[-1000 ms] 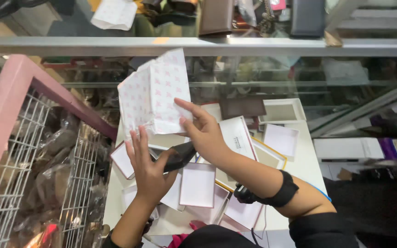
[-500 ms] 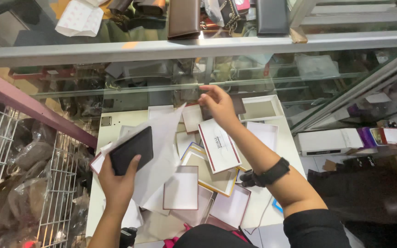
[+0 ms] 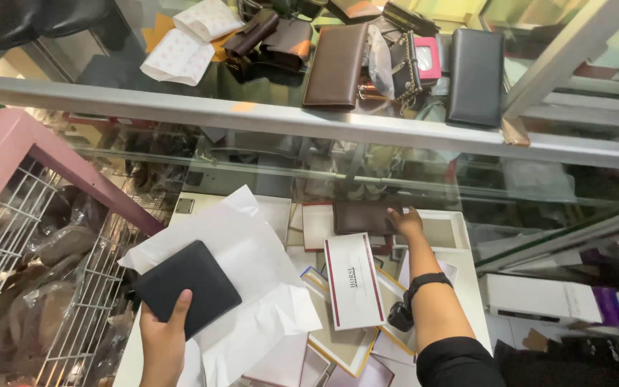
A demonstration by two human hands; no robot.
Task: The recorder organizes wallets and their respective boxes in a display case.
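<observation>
My left hand [image 3: 162, 337] holds a black wallet [image 3: 188, 287] from below, thumb on its near corner, over a crumpled sheet of white tissue paper [image 3: 252, 279]. My right hand [image 3: 405, 223], with a black watch on the wrist, reaches forward and touches the right end of a dark brown wallet [image 3: 361, 216] that lies among open white gift boxes. A white box lid with a dark red border [image 3: 352, 281] lies tilted between my two arms.
Several flat white boxes and lids [image 3: 438, 233] cover the low white table. Ahead stands a glass display counter with a metal edge [image 3: 324, 129], and wallets [image 3: 338, 64] lie on its top. A pink-framed wire basket [image 3: 30, 236] with wrapped goods stands at the left.
My right hand has reached farther forward onto the brown wallet. My left hand has lowered the black wallet toward me, and the tissue paper now lies spread beneath it.
</observation>
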